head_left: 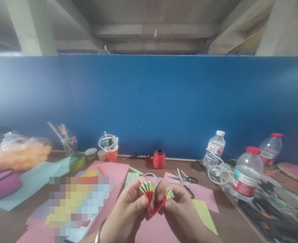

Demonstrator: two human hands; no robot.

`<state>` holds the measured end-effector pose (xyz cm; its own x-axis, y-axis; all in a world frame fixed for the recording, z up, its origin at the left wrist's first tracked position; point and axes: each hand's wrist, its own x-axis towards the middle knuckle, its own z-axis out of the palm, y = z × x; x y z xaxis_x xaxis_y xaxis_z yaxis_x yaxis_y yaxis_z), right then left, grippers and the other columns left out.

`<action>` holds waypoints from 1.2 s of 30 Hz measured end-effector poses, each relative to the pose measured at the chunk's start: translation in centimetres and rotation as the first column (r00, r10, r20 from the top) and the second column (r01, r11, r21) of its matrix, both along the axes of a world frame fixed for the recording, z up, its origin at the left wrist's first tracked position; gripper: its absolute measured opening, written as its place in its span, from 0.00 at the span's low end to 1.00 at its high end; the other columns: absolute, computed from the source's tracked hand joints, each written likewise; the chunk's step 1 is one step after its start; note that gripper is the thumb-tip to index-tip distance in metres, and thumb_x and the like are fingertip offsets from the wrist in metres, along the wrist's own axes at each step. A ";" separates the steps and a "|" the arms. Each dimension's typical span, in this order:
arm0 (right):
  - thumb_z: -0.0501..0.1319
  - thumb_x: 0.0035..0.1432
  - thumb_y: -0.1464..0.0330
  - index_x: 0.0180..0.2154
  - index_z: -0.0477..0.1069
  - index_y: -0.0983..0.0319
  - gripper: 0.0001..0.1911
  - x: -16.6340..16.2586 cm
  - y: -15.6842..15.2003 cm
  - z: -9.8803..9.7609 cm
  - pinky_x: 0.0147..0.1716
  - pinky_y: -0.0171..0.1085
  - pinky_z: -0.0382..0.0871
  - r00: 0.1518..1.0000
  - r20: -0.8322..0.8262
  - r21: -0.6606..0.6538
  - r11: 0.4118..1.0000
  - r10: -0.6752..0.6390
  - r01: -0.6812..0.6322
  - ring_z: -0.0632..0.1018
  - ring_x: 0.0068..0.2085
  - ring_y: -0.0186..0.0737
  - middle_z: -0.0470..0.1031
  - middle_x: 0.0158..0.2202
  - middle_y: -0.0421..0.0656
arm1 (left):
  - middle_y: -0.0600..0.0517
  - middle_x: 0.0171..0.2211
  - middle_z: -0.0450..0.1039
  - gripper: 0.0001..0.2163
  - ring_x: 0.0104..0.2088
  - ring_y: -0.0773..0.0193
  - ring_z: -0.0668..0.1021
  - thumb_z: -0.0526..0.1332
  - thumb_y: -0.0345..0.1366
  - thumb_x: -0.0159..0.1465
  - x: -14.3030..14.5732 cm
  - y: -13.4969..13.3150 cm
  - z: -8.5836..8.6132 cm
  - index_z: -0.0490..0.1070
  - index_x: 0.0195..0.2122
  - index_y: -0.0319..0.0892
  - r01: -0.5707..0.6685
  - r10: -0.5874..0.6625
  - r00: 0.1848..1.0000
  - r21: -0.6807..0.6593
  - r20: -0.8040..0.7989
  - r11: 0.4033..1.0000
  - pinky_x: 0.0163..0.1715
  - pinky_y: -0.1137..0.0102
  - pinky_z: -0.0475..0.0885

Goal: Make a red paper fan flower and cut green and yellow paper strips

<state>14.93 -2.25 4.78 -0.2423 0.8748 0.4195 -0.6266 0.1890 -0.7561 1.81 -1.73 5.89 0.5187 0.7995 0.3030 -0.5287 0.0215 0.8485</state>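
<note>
Both my hands meet low in the middle of the head view over pink paper sheets (115, 172). My left hand (128, 206) pinches a small pleated paper fan (148, 187), green and yellow with red, its thumb pressed to it. My right hand (175, 202) pinches the other end, where a second pleated fan piece (169, 193) shows. A red paper strip (156, 210) loops between the two hands. A metal bangle (98, 231) is on my left wrist.
Scissors (185, 180) lie on pink paper behind my right hand. A red thread spool (159, 158), an orange cup (111, 153) with pens, a jar of sticks (69, 143), three water bottles (247, 177) and a white cable (216, 172) stand along the blue partition.
</note>
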 end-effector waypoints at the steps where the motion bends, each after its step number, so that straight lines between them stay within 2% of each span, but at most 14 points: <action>1: 0.67 0.43 0.65 0.23 0.74 0.61 0.07 0.0 0.1 0.0 0.26 0.37 0.61 1.000 0.010 -0.011 1.000 0.003 -0.003 0.67 0.25 0.36 0.66 0.22 0.40 | 0.54 0.23 0.60 0.10 0.26 0.67 0.64 0.61 0.42 0.56 0.0 0.1 0.0 0.63 0.28 0.42 -0.003 0.003 1.000 -0.006 -0.006 1.000 0.27 0.72 0.60; 5: 0.67 0.43 0.67 0.20 0.73 0.62 0.07 0.0 0.4 -0.1 0.30 0.37 0.62 0.999 0.030 -0.016 0.999 -0.029 0.030 0.69 0.29 0.38 0.68 0.24 0.41 | 0.53 0.25 0.61 0.09 0.28 0.67 0.64 0.59 0.41 0.58 -0.1 0.2 0.0 0.63 0.29 0.41 -0.030 0.030 0.999 -0.027 -0.017 0.999 0.29 0.71 0.61; 9: 0.67 0.44 0.67 0.21 0.72 0.62 0.06 0.1 0.6 -0.3 0.30 0.37 0.61 0.997 0.056 -0.018 0.998 -0.052 0.054 0.69 0.28 0.37 0.69 0.23 0.41 | 0.53 0.26 0.61 0.06 0.30 0.67 0.65 0.57 0.35 0.60 0.3 0.0 0.5 0.63 0.29 0.40 -0.062 0.062 0.998 -0.030 0.005 0.998 0.35 0.70 0.62; 14: 0.68 0.41 0.72 0.22 0.71 0.61 0.07 -0.1 0.7 -0.6 0.27 0.33 0.60 0.989 0.045 -0.069 0.987 -0.141 0.144 0.69 0.27 0.34 0.70 0.23 0.38 | 0.55 0.28 0.64 0.01 0.27 0.71 0.66 0.56 0.31 0.61 0.4 0.0 0.6 0.64 0.32 0.42 -0.218 0.212 0.973 -0.062 -0.087 0.974 0.32 0.73 0.64; 18: 0.68 0.41 0.73 0.23 0.70 0.61 0.08 -0.3 0.8 -0.8 0.28 0.32 0.61 0.982 0.050 -0.066 0.981 -0.181 0.184 0.71 0.29 0.34 0.70 0.25 0.38 | 0.55 0.25 0.67 0.03 0.25 0.71 0.69 0.59 0.32 0.58 0.0 0.2 0.8 0.66 0.28 0.41 -0.372 0.384 0.894 0.098 -0.230 0.923 0.27 0.76 0.66; 21: 0.68 0.42 0.72 0.24 0.70 0.61 0.06 -0.2 0.9 -0.9 0.29 0.31 0.63 0.964 0.102 -0.053 0.966 -0.245 0.251 0.71 0.29 0.33 0.70 0.25 0.37 | 0.54 0.28 0.72 0.00 0.29 0.68 0.73 0.60 0.30 0.56 -0.3 0.3 0.8 0.69 0.29 0.41 -0.407 0.462 0.818 0.222 -0.343 0.886 0.31 0.75 0.69; 24: 0.66 0.45 0.71 0.27 0.71 0.60 0.05 -0.1 1.1 -1.1 0.30 0.31 0.64 0.922 0.186 -0.033 0.935 -0.340 0.352 0.71 0.30 0.33 0.70 0.26 0.37 | 0.54 0.30 0.75 0.05 0.32 0.66 0.75 0.60 0.27 0.54 -0.5 0.6 0.8 0.71 0.30 0.42 -0.431 0.535 0.735 0.323 -0.416 0.843 0.34 0.75 0.70; 26: 0.65 0.46 0.70 0.27 0.71 0.60 0.04 0.0 1.2 -1.4 0.31 0.31 0.65 0.892 0.235 0.004 0.918 -0.387 0.397 0.71 0.31 0.34 0.71 0.27 0.38 | 0.54 0.30 0.75 0.05 0.32 0.67 0.76 0.60 0.27 0.54 -0.6 0.8 0.6 0.72 0.30 0.43 -0.428 0.560 0.706 0.369 -0.434 0.825 0.34 0.75 0.71; 31: 0.65 0.46 0.70 0.28 0.70 0.61 0.05 0.4 1.5 -2.0 0.32 0.35 0.66 0.818 0.323 0.086 0.876 -0.476 0.475 0.72 0.32 0.37 0.72 0.28 0.40 | 0.54 0.33 0.75 0.09 0.34 0.66 0.76 0.62 0.27 0.51 -0.6 1.1 0.0 0.72 0.34 0.45 -0.390 0.569 0.705 0.439 -0.424 0.810 0.35 0.75 0.72; 36: 0.67 0.42 0.71 0.28 0.66 0.60 0.10 0.4 1.5 -2.3 0.30 0.35 0.67 0.768 0.315 0.108 0.825 -0.557 0.554 0.72 0.30 0.35 0.70 0.28 0.38 | 0.54 0.37 0.73 0.09 0.38 0.66 0.75 0.59 0.25 0.55 -0.7 1.2 0.0 0.73 0.32 0.46 -0.381 0.666 0.650 0.602 -0.365 0.702 0.35 0.75 0.72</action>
